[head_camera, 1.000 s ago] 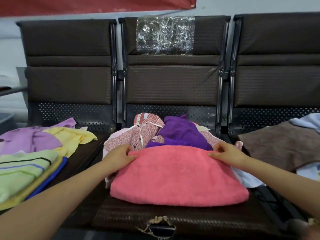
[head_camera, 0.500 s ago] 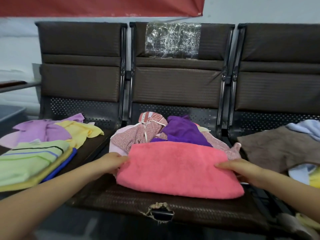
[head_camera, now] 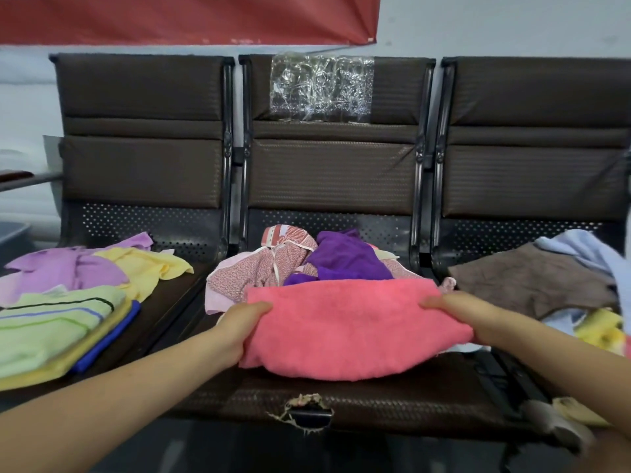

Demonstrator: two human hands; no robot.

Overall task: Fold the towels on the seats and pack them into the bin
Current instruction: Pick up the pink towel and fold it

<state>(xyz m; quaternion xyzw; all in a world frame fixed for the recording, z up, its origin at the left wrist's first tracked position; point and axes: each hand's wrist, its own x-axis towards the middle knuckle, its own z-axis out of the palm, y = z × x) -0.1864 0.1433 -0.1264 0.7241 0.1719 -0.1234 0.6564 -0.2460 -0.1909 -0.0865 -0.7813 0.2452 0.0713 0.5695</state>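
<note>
Gripping the folded pink towel (head_camera: pixel 351 326) at both ends, we hold our left hand (head_camera: pixel 240 327) and right hand (head_camera: pixel 459 317) with fingers curled on it above the middle seat (head_camera: pixel 392 401), before the unfolded towel pile (head_camera: pixel 307 264).

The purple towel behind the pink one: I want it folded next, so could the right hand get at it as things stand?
Probably not right away. The right hand grips the pink towel's edge, so it is occupied. Otherwise the way looks free: the purple towel lies uncovered on top of the pile, just beyond.
</note>
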